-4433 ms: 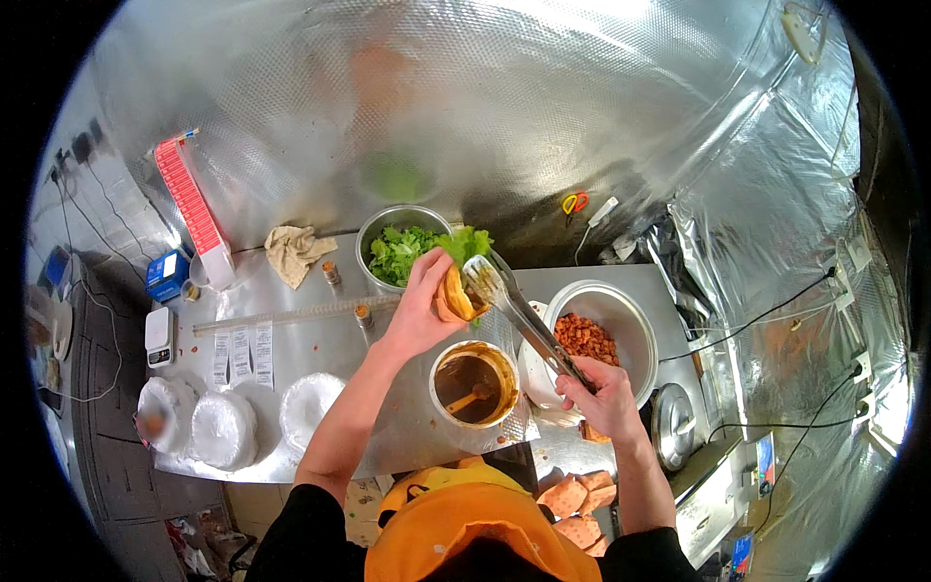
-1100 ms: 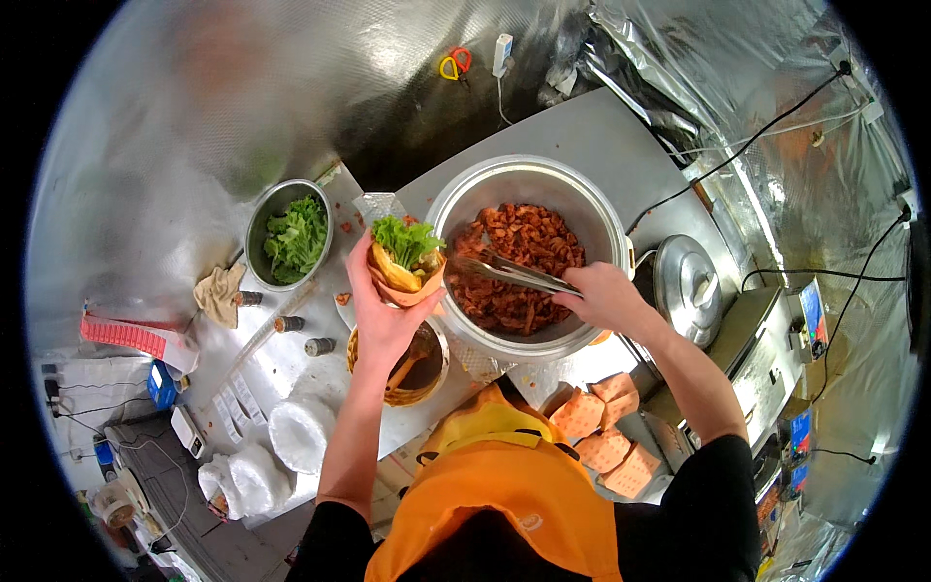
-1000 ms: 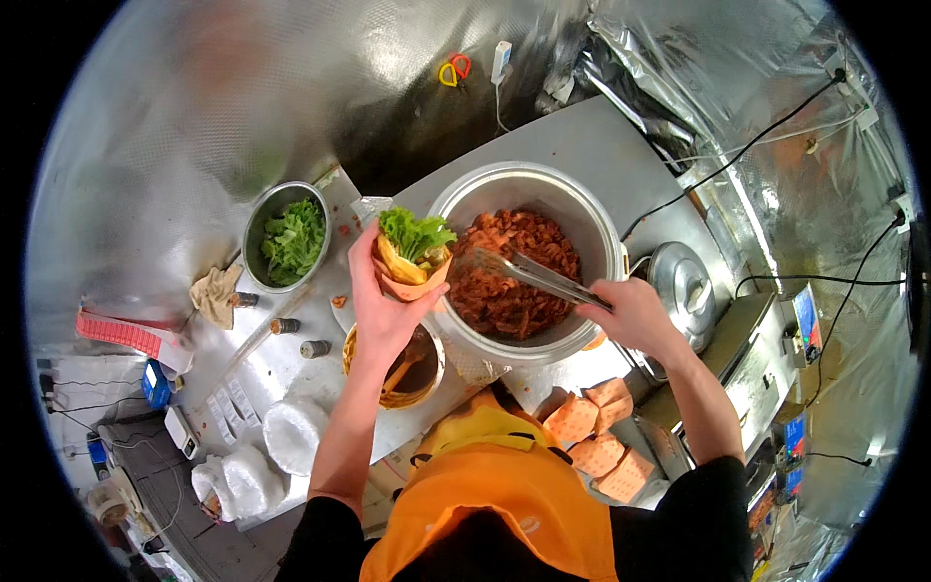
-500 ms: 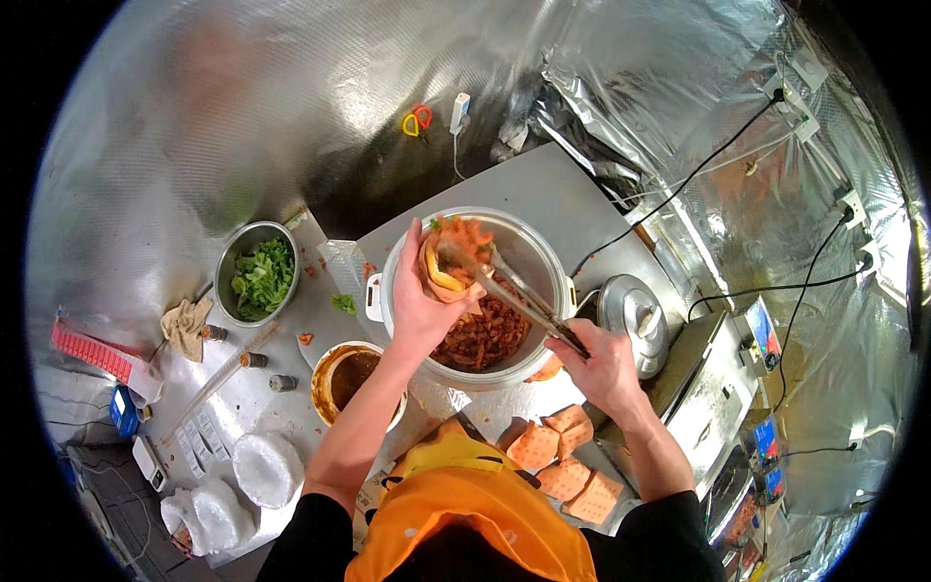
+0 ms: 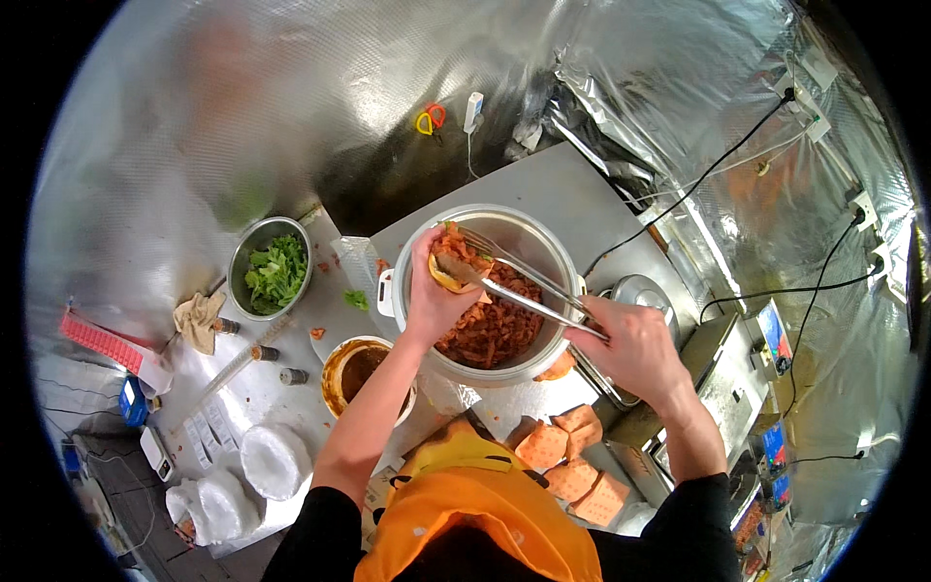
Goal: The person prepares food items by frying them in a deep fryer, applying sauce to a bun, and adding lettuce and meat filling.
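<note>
Over the big white pot [image 5: 546,238], my left hand [image 5: 433,308] holds an opened bread pocket [image 5: 442,275] stuffed with reddish filling [image 5: 469,254]. Its fingers wrap around the outside of the bread. In my right hand [image 5: 635,347] is a pair of metal tongs [image 5: 529,300], gripped near the dark end. The tongs' tips reach into the mouth of the bread, where the filling partly hides them. Below, chopped reddish-brown meat [image 5: 495,335] lies in the pot.
Left of the pot stand a steel bowl [image 5: 236,291] of lettuce and a tub [image 5: 333,373] of brown sauce. Several orange spotted paper pouches [image 5: 572,477] lie front right. A round metal lid [image 5: 645,291] sits right of the pot, beside a metal appliance [image 5: 713,393].
My right hand has shifted to the right and its tongs' arms stand wider apart. The left hand still holds the bread over the pot. The whole view has shifted slightly.
</note>
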A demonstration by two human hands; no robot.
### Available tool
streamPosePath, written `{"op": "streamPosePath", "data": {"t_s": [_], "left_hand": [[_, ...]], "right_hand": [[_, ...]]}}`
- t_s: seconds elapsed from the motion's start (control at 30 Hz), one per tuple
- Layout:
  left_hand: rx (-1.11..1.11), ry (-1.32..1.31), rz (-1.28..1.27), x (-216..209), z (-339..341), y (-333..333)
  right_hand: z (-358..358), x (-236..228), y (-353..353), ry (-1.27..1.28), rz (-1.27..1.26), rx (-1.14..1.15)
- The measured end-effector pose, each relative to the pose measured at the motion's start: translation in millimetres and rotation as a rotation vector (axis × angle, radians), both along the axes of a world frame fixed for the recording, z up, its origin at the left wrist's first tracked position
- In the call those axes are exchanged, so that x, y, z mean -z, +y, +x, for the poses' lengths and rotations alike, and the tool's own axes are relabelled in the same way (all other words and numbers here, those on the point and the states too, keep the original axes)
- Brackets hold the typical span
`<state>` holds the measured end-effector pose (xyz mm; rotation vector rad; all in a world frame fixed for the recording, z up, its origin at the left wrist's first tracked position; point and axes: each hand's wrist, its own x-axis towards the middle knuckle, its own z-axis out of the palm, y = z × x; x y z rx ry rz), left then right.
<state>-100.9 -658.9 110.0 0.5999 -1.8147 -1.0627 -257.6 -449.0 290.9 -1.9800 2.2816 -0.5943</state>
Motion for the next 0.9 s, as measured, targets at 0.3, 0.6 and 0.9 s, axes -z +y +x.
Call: {"op": "streamPosePath", "data": {"t_s": [0.3, 0.6, 0.9], "left_hand": [[-0.071, -0.008, -0.167, -4, 2, 2], [0.053, 0.081, 0.097, 3, 0, 1], [0.034, 0.153, 0.275, -24, 28, -2]], "right_hand": [[9, -3, 9, 0.045, -0.122, 0.059], [24, 24, 11, 0.402, -0.118, -0.057], [3, 36, -8, 0.398, 0.071, 0.089]]}}
